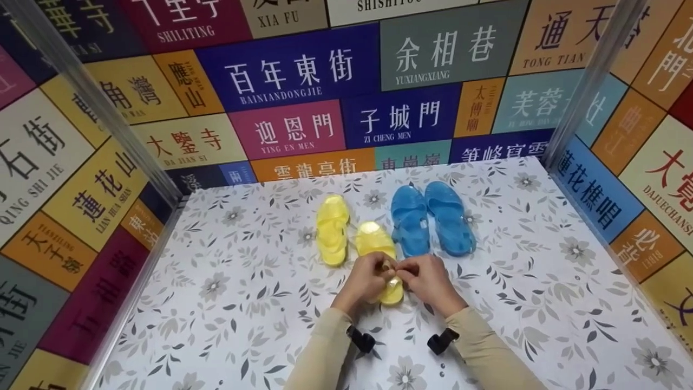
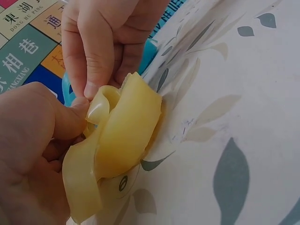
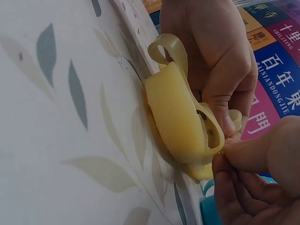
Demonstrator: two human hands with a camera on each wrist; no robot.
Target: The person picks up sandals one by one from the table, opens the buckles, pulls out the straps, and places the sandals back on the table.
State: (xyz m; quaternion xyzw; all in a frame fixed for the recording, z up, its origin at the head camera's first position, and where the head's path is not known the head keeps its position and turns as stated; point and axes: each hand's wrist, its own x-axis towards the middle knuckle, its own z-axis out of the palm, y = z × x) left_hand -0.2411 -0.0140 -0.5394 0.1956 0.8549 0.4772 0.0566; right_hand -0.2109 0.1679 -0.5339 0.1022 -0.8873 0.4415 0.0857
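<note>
A yellow jelly sandal (image 1: 373, 236) lies on the patterned tabletop, its toe end pointing away from me. My left hand (image 1: 369, 279) holds its strap on the left side, thumb and fingers bent around the soft band. From the other side my right hand (image 1: 427, 279) pinches the same strap, and both sets of fingertips meet over the shoe. Up close in the left wrist view, the heel end and loose strap (image 2: 80, 173) face the camera. Fingers hide the point where the strap is pinched. The other yellow sandal (image 1: 332, 230) lies to the left, untouched.
Two blue sandals, the left one (image 1: 410, 219) and the right one (image 1: 450, 216), lie side by side to the right of the yellow pair. The floral tabletop (image 1: 238, 319) ends at wall panels (image 1: 292, 76) printed with coloured signs at the back and both sides.
</note>
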